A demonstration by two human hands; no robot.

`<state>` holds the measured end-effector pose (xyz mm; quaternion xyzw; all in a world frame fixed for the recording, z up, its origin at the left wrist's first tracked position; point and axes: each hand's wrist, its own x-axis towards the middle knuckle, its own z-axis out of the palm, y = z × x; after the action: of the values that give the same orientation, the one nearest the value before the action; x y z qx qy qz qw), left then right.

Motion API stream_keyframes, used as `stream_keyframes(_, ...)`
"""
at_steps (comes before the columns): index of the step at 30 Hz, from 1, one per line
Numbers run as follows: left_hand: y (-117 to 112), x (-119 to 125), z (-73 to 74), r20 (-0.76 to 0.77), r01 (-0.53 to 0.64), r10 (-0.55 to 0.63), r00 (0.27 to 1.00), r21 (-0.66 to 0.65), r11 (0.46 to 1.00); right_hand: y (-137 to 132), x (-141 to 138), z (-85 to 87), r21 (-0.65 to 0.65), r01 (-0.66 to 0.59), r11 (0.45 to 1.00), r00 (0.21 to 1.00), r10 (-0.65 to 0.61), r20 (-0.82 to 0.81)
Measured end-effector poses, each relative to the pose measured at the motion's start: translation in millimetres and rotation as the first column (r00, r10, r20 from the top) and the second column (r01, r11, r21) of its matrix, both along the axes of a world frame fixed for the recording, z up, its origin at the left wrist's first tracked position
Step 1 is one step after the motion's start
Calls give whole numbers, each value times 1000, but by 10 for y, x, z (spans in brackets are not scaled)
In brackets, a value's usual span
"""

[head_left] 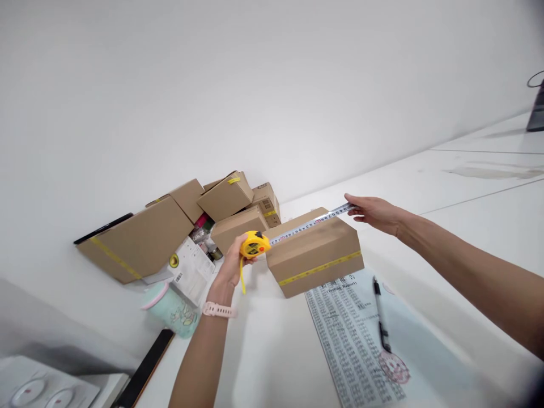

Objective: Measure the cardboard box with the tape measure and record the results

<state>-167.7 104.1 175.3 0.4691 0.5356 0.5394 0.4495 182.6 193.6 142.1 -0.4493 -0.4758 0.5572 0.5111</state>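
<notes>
My left hand [234, 262] is closed round the yellow case of a tape measure [255, 245], whose yellow strap hangs below. Its silver blade [308, 225] runs out to the right over the top of a brown cardboard box [317, 258]. Near the blade's far end, past the box's right side, my right hand [369, 213] pinches the blade between thumb and fingers. The box has a yellow tape strip along its front face and rests on a white table, partly by a printed sheet [352, 334].
Several cardboard boxes [140, 241] are stacked at the left against the wall. In front of them are papers [193, 272] and a mint-green cup [172, 309] with a pink rim. A black pen [381, 314] lies on the printed sheet. A dark object [538, 110] stands far right.
</notes>
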Motion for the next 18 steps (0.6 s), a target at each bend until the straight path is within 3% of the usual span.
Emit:
stream_keyframes(4,171,-468,-151,-31,-59,55,998,-121,991,294,17,-256,-82,85,993,988,-73,137)
stream_keyframes(8,246,-701,-317,-50,-78,70,996,-181,980,368,-144,-451,-115,96,989,968,-66,243)
stream_keyframes(12,304,-755,-380,-44,-62,55,998,-194,979,396,-242,-484,-120,133,984,935,-85,344)
stream_keyframes(18,373,-596,-408,-7,14,-16,1000,-206,978,385,-262,-462,-122,126,985,903,-63,426)
